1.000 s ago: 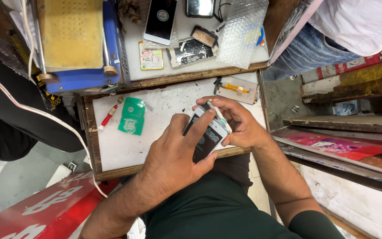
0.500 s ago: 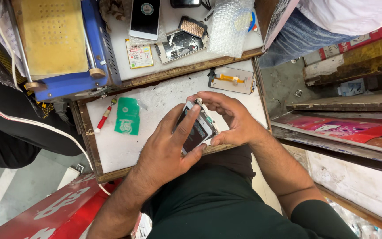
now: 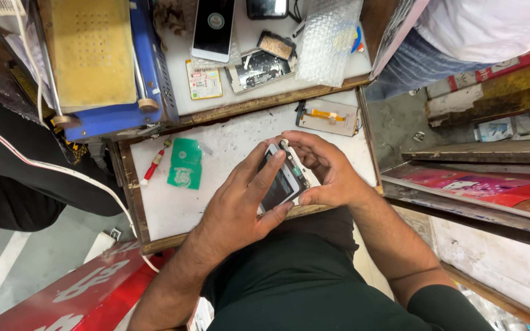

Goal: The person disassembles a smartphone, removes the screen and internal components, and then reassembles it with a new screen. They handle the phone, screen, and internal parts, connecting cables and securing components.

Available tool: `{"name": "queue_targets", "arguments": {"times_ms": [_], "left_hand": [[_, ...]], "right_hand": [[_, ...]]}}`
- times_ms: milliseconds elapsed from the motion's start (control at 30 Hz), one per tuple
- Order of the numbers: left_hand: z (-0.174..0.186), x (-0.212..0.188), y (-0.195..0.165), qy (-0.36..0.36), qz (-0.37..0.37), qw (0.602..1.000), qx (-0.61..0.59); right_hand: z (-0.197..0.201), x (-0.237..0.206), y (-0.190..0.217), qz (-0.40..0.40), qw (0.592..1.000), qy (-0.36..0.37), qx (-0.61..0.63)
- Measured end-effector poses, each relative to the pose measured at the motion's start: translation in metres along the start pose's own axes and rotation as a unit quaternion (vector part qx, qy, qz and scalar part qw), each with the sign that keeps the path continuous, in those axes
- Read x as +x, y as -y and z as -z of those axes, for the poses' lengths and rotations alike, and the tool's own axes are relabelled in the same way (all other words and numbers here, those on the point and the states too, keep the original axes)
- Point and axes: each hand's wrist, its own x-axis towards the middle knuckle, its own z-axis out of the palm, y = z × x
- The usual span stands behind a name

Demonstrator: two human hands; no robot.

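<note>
White and scratched, the small worktop carries the job, and the person holds an opened phone just above its near edge, close to the right corner. The left hand wraps the phone from below, with its fingers laid flat over the dark part and its thumb at the bottom. The right hand grips the phone's far side, with its fingertips curled onto the top end. Both hands are closed on the phone, and neither holds a tool. The phone looks partly taken apart, since its inside shows, so the work seems to be somewhere in the middle; it is too small to tell which bits are off. A loose flat part with an orange strip lies at the far right corner of the worktop. A green packet and a red pen-like tool lie near the far left corner, well apart from the hands. No box or tray shows on the worktop. On the higher shelf behind it sit another phone, an open phone frame and a bubble-wrap bag; what is inside the bag cannot be made out.
</note>
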Motion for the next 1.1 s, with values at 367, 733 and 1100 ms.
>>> {"name": "queue_targets", "arguments": {"times_ms": [367,733,1100], "left_hand": [[-0.01,-0.006,0.02,-0.003,-0.027,0.996,-0.09],[-0.037,-0.037,0.06,-0.026,0.074,0.884,-0.46],[-0.025,-0.039,0.059,0.007,0.112,0.831,-0.545]], "right_hand": [[-0.019,0.009,0.016,0.009,0.994,-0.05,-0.102],[-0.053,0.024,0.047,0.026,0.939,-0.081,-0.332],[-0.04,0.032,0.07,-0.017,0.929,-0.034,-0.368]]}}
